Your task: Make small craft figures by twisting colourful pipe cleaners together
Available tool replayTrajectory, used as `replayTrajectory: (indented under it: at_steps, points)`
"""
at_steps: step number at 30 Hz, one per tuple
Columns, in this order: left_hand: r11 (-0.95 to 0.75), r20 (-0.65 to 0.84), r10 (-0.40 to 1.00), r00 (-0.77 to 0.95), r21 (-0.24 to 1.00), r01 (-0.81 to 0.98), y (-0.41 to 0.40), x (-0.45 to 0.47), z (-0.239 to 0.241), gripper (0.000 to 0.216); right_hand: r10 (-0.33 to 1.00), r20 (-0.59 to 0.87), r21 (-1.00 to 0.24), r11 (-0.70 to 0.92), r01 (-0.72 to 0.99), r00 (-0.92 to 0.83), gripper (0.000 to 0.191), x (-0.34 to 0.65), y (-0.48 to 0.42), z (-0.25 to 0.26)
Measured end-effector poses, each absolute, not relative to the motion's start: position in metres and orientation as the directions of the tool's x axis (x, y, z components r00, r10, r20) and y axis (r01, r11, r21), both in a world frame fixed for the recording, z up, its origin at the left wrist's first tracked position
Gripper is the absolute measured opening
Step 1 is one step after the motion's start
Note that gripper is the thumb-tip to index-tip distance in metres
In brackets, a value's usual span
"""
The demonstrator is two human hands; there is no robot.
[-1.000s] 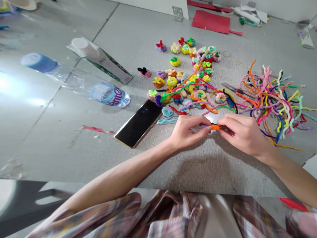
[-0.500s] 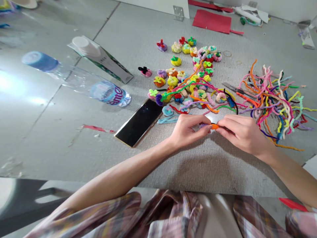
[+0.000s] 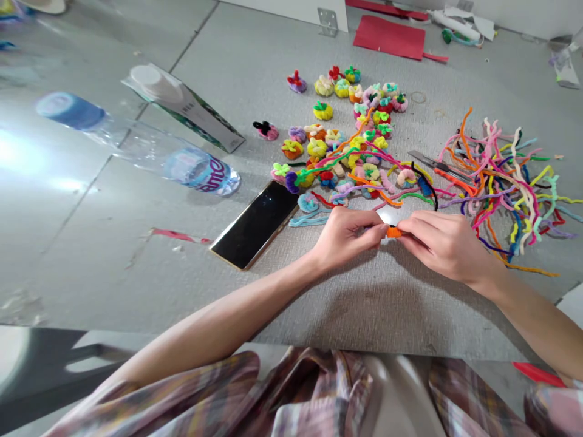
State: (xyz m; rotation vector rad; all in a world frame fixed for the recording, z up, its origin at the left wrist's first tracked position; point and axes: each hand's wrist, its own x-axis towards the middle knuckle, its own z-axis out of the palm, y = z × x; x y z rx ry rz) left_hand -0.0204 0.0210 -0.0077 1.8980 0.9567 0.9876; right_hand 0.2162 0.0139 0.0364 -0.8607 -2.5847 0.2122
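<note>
Between my two hands is a small coil of orange pipe cleaner (image 3: 393, 232), with a bit of purple showing by my left fingers. My left hand (image 3: 348, 233) pinches its left end between thumb and fingertips. The right end is gripped by my right hand (image 3: 444, 243), fingers closed; part of the piece is hidden there. Just beyond lie loose pipe cleaners and many small coiled pipe-cleaner pieces (image 3: 317, 147) in mixed colours. A tangled heap of pipe cleaners (image 3: 514, 188) lies to the right of my right hand.
A phone (image 3: 255, 226) lies left of my hands. An orange utility knife (image 3: 449, 172) has its blade out beside the heap. Further left are a plastic bottle (image 3: 141, 145) lying or leaning and a carton (image 3: 186, 106). Red sheet (image 3: 389, 36) lies at the back.
More of the orange coil shows between my fingertips, and less of the purple bit by my left hand. Both hands stay nearly in place.
</note>
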Motion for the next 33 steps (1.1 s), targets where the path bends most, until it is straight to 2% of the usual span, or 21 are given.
replayTrajectory:
  at_steps: [5, 14, 16, 19, 21, 24, 25, 28, 33]
  points:
    - [-0.405, 0.279, 0.861, 0.424, 0.882, 0.242, 0.022, -0.019, -0.006, 0.042, 0.614, 0.307, -0.271, 0.789, 0.552, -0.727, 0.020, 0.217, 0.013, 0.034]
    - [-0.438, 0.292, 0.839, 0.459, 0.863, 0.253, 0.024, -0.020, -0.008, 0.049, 0.572, 0.383, -0.277, 0.820, 0.501, -0.725, 0.025, 0.216, 0.014, 0.035]
    - [-0.447, 0.316, 0.841, 0.438, 0.863, 0.236, 0.023, -0.019, -0.009, 0.044, 0.585, 0.381, -0.304, 0.811, 0.500, -0.716, 0.025, 0.216, 0.014, 0.035]
    - [-0.505, 0.412, 0.819, 0.400, 0.848, 0.161, 0.021, -0.019, -0.013, 0.023, 0.625, 0.355, -0.400, 0.774, 0.491, -0.696, 0.021, 0.217, 0.014, 0.034]
    - [-0.556, 0.468, 0.791, 0.393, 0.819, 0.144, 0.019, -0.020, -0.016, 0.026, 0.664, 0.338, -0.489, 0.729, 0.479, -0.667, 0.015, 0.216, 0.014, 0.035]
    - [-0.600, 0.508, 0.775, 0.376, 0.777, 0.187, 0.018, -0.022, -0.018, 0.016, 0.734, 0.315, -0.604, 0.644, 0.470, -0.602, 0.003, 0.215, 0.014, 0.036]
    - [-0.613, 0.522, 0.769, 0.368, 0.766, 0.194, 0.018, -0.022, -0.018, 0.013, 0.752, 0.303, -0.629, 0.619, 0.470, -0.585, 0.005, 0.214, 0.014, 0.037]
    - [-0.635, 0.548, 0.755, 0.361, 0.749, 0.190, 0.019, -0.022, -0.016, 0.009, 0.767, 0.286, -0.655, 0.594, 0.467, -0.574, 0.009, 0.214, 0.013, 0.039]
    - [-0.583, 0.486, 0.780, 0.395, 0.793, 0.175, 0.020, -0.021, -0.012, 0.012, 0.727, 0.316, -0.634, 0.640, 0.434, -0.610, 0.008, 0.213, 0.012, 0.040]
